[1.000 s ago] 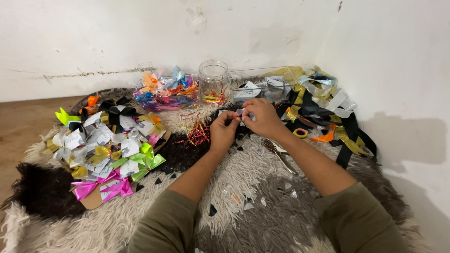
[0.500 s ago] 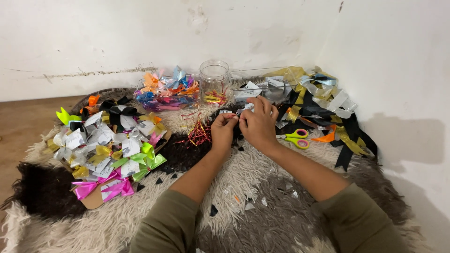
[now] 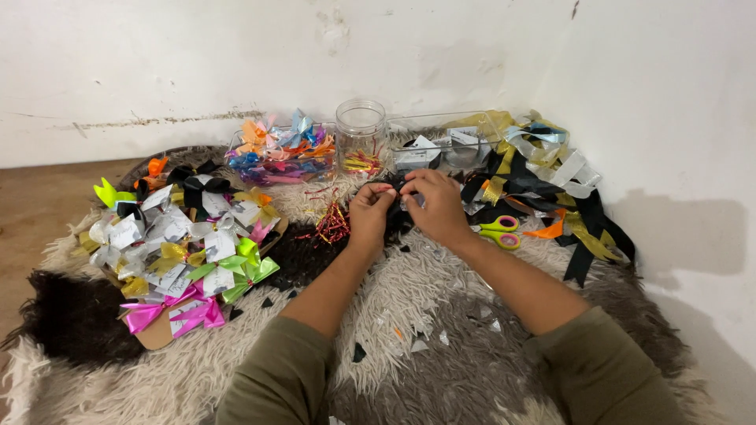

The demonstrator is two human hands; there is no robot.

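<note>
both hands pinch black ribbon bow (image 3: 396, 186): left hand (image 3: 370, 214), right hand (image 3: 435, 206) clenched on it; keep folds tight between fingertips, scissors (image 3: 499, 230) just right of grip.

The open stretch is the shaggy grey-and-white rug (image 3: 441, 346) in front of the person, bare but for small paper scraps, so a hand could pass freely between the two forearms and out to the near right. To the left, a heap of finished ribbon bows on white cards (image 3: 185, 244) blocks the way, and ahead stand a clear plastic tray of coloured bows (image 3: 283, 153) and a clear glass jar (image 3: 361, 142) (both close against the wall). To the right, pink-and-green scissors (image 3: 500, 230) and a tangle of black, gold and silver ribbon strips (image 3: 543, 177) crowd the corner.
</note>
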